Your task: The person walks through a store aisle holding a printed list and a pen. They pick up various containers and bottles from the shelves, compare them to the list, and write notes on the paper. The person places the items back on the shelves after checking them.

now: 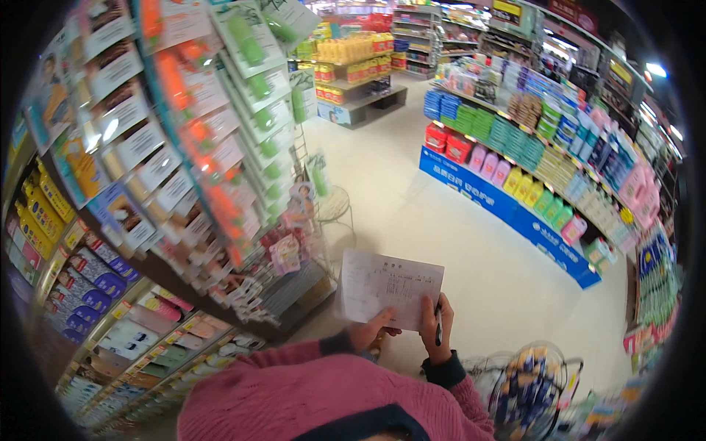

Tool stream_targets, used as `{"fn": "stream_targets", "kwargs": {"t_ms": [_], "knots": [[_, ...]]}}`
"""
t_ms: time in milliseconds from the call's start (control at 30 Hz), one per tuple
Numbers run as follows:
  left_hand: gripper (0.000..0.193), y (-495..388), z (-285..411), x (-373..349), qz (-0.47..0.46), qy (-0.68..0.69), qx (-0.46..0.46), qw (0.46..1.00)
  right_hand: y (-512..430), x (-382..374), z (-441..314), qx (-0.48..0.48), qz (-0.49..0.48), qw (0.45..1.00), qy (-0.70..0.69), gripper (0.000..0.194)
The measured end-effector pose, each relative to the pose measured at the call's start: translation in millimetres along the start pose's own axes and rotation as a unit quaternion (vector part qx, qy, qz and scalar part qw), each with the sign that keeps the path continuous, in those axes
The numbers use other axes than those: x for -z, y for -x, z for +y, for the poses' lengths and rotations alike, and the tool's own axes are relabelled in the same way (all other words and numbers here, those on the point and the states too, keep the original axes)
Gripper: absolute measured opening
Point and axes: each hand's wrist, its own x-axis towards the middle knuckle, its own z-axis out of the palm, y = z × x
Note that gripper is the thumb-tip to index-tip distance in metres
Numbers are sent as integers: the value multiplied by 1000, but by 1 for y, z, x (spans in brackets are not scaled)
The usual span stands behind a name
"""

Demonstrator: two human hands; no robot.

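Note:
A white paper sheet (389, 289) with printed and written lines is held in front of my body, above the pale floor. My left hand (370, 329) grips its lower left edge, thumb on top of the page. At the lower right corner, my right hand (436, 325) pinches the sheet with the thumb over its face. A dark pen (439, 326) is also tucked in the right hand, pointing along the fingers. A second sheet seems to lie behind the first, but this is blurred.
Hanging blister packs (209, 121) crowd a rack close on my left, above shelves of slippers (96, 286). A round stool (333, 205) stands past the rack. On the right is a blue-fronted display (496, 215) of bottles and packs. A wire rack of goods (527, 380) stands at lower right.

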Motion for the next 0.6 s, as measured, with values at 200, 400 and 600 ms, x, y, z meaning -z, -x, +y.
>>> {"fn": "stream_targets", "kwargs": {"t_ms": [200, 400, 600], "knots": [[24, -186, 43, 18, 50, 30, -61, 996, -201, -7, 63, 66, -64, 996, -11, 25], [33, -329, 94, 37, 108, 112, -70, 985, -362, 38, 104, -121, -81, 989, -36, 25], [33, -449, 103, 92, 177, 156, -123, 964, -476, 9, 190, 132, -106, 980, 108, 26]]}}
